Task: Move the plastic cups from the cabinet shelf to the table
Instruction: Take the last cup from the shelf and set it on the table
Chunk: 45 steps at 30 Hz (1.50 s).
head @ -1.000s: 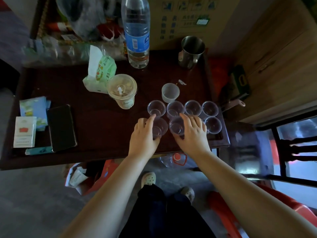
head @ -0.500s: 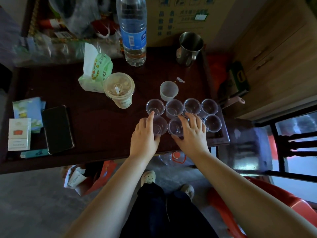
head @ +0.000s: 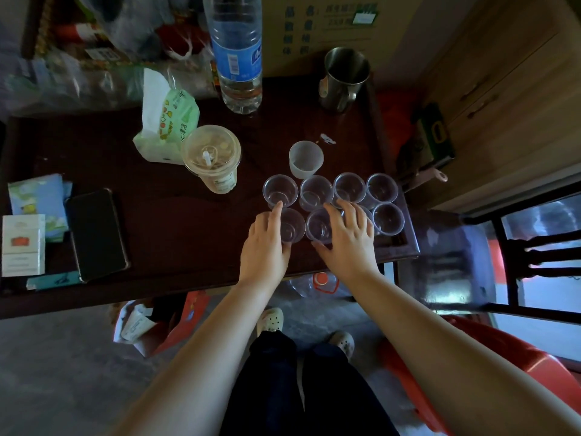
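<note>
Landmark: frosted cup (head: 306, 158), upright on the desk (head: 176, 228).
Plastic cups: clear plastic cups (head: 349, 188) stand upright in two touching rows just on the person's side of the frosted cup.
Left hand (head: 267, 247): fingers curled around the near-row left cup (head: 290, 226), grip partly closed on its wall.
Right hand (head: 349, 240): fingers spread over the neighbouring cup (head: 319, 226); a firm grip cannot be told.
Nearer hand: each to its own cup.

Plastic cups (head: 316, 191) clustered in two rows at bench (head: 176, 234) near-right corner; lidded drink (head: 212, 158) left of them, bottle (head: 237, 55) and mug (head: 344, 78) far, phone (head: 96, 234) near-left.
</note>
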Each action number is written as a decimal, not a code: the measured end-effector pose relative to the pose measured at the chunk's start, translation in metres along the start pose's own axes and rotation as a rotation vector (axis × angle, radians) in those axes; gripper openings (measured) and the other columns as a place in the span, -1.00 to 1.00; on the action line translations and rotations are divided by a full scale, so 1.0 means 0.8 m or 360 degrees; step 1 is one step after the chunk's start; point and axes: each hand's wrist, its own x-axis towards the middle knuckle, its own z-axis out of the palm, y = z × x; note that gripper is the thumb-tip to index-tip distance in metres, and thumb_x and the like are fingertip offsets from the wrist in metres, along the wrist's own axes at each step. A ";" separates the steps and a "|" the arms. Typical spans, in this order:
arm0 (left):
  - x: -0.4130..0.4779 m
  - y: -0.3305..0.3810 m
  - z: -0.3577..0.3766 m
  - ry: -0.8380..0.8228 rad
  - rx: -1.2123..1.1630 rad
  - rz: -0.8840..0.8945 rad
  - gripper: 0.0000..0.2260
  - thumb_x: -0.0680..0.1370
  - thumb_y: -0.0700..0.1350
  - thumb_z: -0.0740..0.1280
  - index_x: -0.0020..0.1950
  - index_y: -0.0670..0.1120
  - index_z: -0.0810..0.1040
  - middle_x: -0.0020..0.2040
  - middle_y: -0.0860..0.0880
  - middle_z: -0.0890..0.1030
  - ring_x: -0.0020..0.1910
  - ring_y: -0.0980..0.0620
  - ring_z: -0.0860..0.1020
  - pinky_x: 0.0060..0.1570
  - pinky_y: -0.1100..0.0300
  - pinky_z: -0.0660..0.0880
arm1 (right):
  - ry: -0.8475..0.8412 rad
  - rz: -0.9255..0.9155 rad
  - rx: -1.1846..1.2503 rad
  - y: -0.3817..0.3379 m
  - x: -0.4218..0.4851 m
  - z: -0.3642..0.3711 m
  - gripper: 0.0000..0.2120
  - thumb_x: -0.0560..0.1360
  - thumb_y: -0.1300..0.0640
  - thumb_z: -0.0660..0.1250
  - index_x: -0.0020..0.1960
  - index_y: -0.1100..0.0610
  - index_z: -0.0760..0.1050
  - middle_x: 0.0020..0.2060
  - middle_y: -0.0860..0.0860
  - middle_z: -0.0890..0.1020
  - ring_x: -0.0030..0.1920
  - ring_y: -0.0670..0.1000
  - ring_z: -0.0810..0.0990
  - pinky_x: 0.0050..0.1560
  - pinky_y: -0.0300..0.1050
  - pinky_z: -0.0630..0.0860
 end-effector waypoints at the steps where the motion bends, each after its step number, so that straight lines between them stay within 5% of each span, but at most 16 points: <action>1: 0.001 0.000 0.001 0.0005 -0.0002 0.0003 -0.31 0.43 -0.19 0.42 0.48 -0.07 0.14 0.23 -0.12 0.41 0.20 -0.10 0.42 -0.02 0.08 0.50 | 0.0004 -0.0002 -0.0012 0.000 0.000 0.001 -0.31 0.37 -0.05 0.46 0.41 0.11 0.29 0.39 0.13 0.34 0.42 0.17 0.24 0.37 0.13 0.20; 11: -0.008 -0.001 -0.018 -0.0066 0.0035 -0.0024 -0.23 0.42 -0.09 0.45 0.50 -0.03 0.07 0.34 -0.13 0.31 0.30 -0.10 0.36 0.14 0.04 0.47 | -0.0016 -0.0026 0.0102 0.002 -0.012 -0.011 -0.20 0.34 -0.11 0.47 0.45 0.10 0.21 0.41 0.12 0.31 0.43 0.15 0.22 0.40 0.11 0.17; 19: -0.025 0.041 -0.076 0.0031 -0.0095 0.0107 -0.33 0.46 0.03 0.38 0.47 -0.06 0.16 0.46 -0.13 0.20 0.45 -0.10 0.17 0.30 -0.09 0.33 | 0.0354 0.0031 0.0460 0.003 -0.037 -0.074 -0.40 0.46 -0.08 0.35 0.37 0.21 0.33 0.29 0.11 0.46 0.32 0.10 0.36 0.31 0.01 0.37; 24: -0.042 0.111 -0.113 0.0054 -0.0287 0.0334 -0.34 0.47 0.09 0.35 0.48 -0.01 0.15 0.49 -0.03 0.17 0.48 0.03 0.12 0.39 -0.04 0.22 | 0.0635 0.0112 0.0666 0.013 -0.069 -0.135 -0.44 0.44 -0.04 0.40 0.35 0.17 0.36 0.25 0.05 0.46 0.29 0.04 0.40 0.25 -0.30 0.28; 28: -0.071 0.181 -0.129 0.0071 -0.0400 0.0632 -0.37 0.47 0.07 0.33 0.47 -0.05 0.21 0.47 -0.05 0.23 0.46 0.05 0.19 0.37 0.06 0.27 | 0.0911 0.0157 0.0746 0.039 -0.128 -0.194 -0.45 0.46 -0.08 0.36 0.35 0.16 0.37 0.24 0.04 0.47 0.30 0.01 0.42 0.31 -0.17 0.34; 34: -0.163 0.307 -0.084 -0.0125 -0.0526 0.1028 -0.42 0.48 0.10 0.31 0.45 0.05 0.21 0.45 0.07 0.23 0.42 0.19 0.19 0.27 0.38 0.18 | 0.1333 0.0386 0.0704 0.105 -0.305 -0.269 -0.46 0.45 -0.14 0.32 0.33 0.12 0.37 0.18 -0.04 0.46 0.23 -0.05 0.47 0.27 -0.22 0.38; 41: -0.395 0.484 0.026 -0.0688 -0.0790 0.1534 -0.43 0.47 -0.12 0.40 0.41 -0.18 0.28 0.36 -0.12 0.34 0.34 0.08 0.29 0.35 0.35 0.13 | 0.1567 0.0983 0.0338 0.184 -0.651 -0.331 -0.46 0.42 -0.03 0.39 0.31 0.20 0.40 0.16 0.08 0.52 0.18 0.07 0.51 0.22 0.05 0.44; 45: -0.543 0.569 0.076 -0.0965 -0.0871 0.1859 -0.43 0.46 -0.10 0.42 0.41 -0.14 0.28 0.29 0.01 0.34 0.31 0.07 0.32 0.33 0.30 0.17 | 0.1705 0.1372 0.0079 0.196 -0.845 -0.349 -0.45 0.45 -0.07 0.37 0.32 0.21 0.38 0.16 0.07 0.50 0.18 0.04 0.50 0.21 0.06 0.44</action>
